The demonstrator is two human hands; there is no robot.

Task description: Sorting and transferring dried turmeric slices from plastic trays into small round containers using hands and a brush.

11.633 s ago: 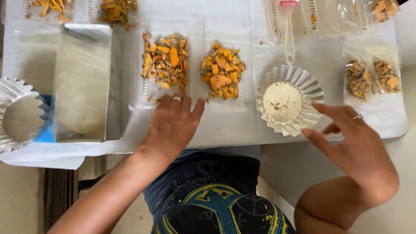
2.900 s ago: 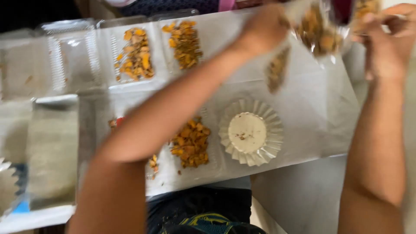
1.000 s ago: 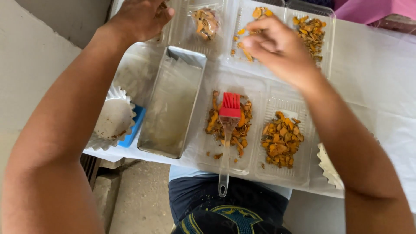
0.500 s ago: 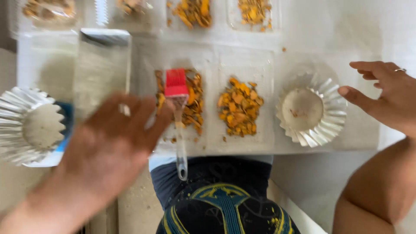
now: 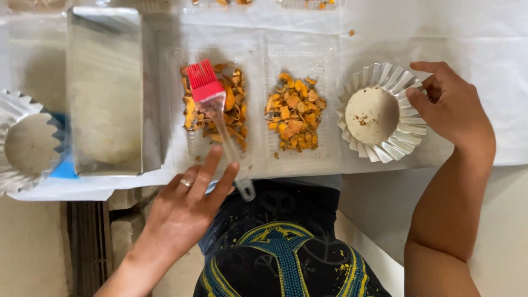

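A brush with red bristles (image 5: 202,81) and a clear handle lies across a clear tray of orange dried pieces (image 5: 234,113). My left hand (image 5: 184,212) is open at the table's near edge, fingertips touching the lower end of the brush handle. A second clear tray of orange pieces (image 5: 294,113) sits to the right. My right hand (image 5: 451,107) touches the right rim of a fluted foil cup (image 5: 379,113), fingers loosely curled against its pleated wall. The cup holds only crumbs.
A rectangular metal loaf tin (image 5: 107,93) stands to the left on white paper (image 5: 473,33). Another fluted foil cup (image 5: 25,143) sits at the far left over something blue. More trays of orange pieces show at the top edge.
My left hand has dropped back from over the tin to the brush handle's end. My right hand has moved in and touches the foil cup's rim.
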